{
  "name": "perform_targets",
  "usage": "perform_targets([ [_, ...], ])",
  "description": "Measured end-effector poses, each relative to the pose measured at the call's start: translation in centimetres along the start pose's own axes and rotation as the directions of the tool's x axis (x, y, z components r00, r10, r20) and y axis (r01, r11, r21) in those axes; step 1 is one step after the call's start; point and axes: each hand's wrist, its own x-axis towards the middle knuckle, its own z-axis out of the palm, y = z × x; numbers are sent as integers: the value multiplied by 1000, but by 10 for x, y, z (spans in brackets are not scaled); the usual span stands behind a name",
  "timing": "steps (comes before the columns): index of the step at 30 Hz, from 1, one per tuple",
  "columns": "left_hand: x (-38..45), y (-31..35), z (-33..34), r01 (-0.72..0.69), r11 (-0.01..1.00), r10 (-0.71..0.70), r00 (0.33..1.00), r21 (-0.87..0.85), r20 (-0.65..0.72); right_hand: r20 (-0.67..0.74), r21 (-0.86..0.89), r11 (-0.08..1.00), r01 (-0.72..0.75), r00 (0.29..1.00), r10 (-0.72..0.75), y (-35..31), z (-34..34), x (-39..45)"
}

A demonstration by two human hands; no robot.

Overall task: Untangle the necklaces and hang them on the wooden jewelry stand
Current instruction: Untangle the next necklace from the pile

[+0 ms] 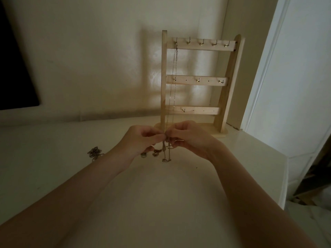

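Observation:
A wooden jewelry stand [223, 97] with three hook rails stands against the wall. One thin necklace [174, 68] hangs from the top rail's leftmost hook, down to my hands. My left hand [143, 140] and my right hand [188, 138] meet in front of the stand's base, both pinching a tangled chain [165, 151] that dangles between them to the surface. Small pendants or links [155, 153] hang under my left hand. Another bunched chain [95, 152] lies on the surface to the left.
The white counter [161, 203] ends at a right edge near a white door frame [268, 68]. A dark screen or window [14, 68] fills the far left. The light is dim.

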Motion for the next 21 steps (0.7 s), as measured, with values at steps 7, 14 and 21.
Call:
perform_targets([
  [7,1,-1,0,-39,990,40,999,136,-8,-8,-23,1000,-4,1000,4,0,2,0],
  [14,1,0,2,-120,981,121,993,152,0,-20,-20,1000,-11,1000,10,1,1,0],
  [21,0,1,0,-26,995,26,1000,-97,7,2,19,1000,-1,1000,1,0,0,0],
])
